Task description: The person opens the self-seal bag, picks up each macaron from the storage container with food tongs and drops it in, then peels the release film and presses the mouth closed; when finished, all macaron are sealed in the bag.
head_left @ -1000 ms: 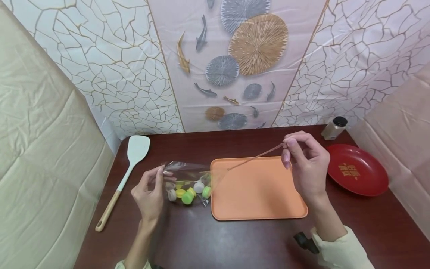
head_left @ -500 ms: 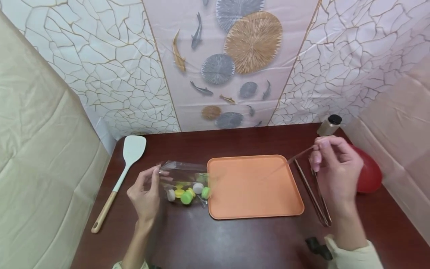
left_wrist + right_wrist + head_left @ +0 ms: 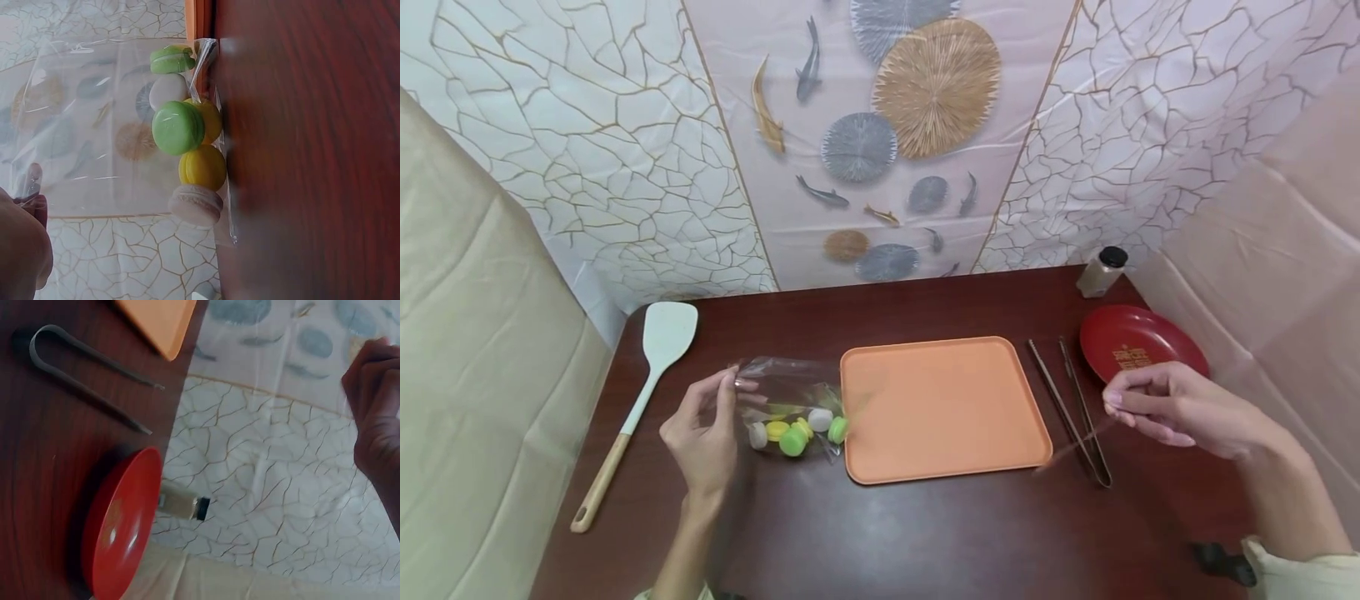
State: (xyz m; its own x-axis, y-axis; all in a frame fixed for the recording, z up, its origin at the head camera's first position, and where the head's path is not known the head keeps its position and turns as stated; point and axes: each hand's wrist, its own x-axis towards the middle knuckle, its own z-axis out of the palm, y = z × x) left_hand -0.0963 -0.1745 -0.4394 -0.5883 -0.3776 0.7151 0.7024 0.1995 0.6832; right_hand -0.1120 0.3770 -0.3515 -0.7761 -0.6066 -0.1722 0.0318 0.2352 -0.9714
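My left hand (image 3: 703, 442) pinches the top left corner of a clear plastic bag (image 3: 786, 379) between thumb and fingers. Several macarons (image 3: 178, 127), green, yellow and whitish, lie along the bottom of the bag, close over the table. The bag's right side overlaps the orange tray (image 3: 947, 408) in the head view. Over the right of the table, my right hand (image 3: 1191, 412) pinches the end of a thin brownish strip (image 3: 1075, 446), blurred and trailing down left toward the tray's corner. The strip passes in front of metal tongs (image 3: 1049, 377).
A red plate (image 3: 1165, 333) sits behind the right hand, with a black-capped jar (image 3: 1101, 273) at the back right. On the left lies a white spatula (image 3: 670, 329) with a wooden handle. A patterned cloth (image 3: 865, 200) hangs behind the table.
My right hand has swung right and down, away from the bag, taking the strip along and uncovering the tongs. The left hand still holds the bag. The head view has shifted slightly right.
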